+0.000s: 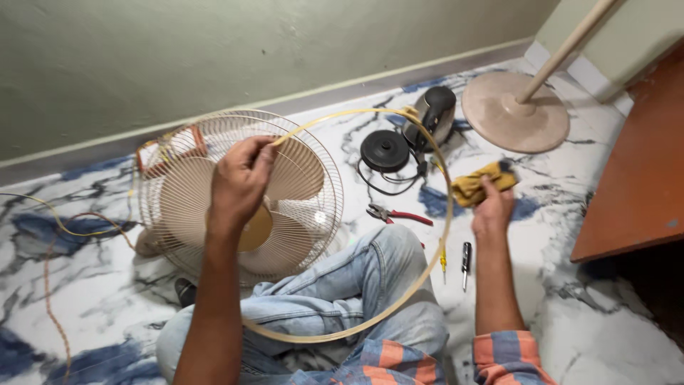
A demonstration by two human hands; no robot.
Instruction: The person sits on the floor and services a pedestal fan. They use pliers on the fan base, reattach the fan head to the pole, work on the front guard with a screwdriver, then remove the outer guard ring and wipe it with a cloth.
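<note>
My left hand [240,180] grips a thin beige plastic ring [434,264], the rim band of a fan guard, at its upper left. The ring loops around over my lap in blue jeans [342,292]. My right hand [491,207] is closed on a yellow cloth [479,182] pressed against the ring's right side. Behind my left hand lies a beige wire fan guard [306,207] with a round yellow centre cap [255,229], flat on the marble floor.
A black fan motor [431,114] with a round black cap [385,150] and cord lies beyond the ring. Red-handled pliers [399,214] and two screwdrivers [465,258] lie on the floor. A fan stand base [509,117] stands at the back right; a brown wooden panel [634,185] is at right. Wires [60,228] trail at left.
</note>
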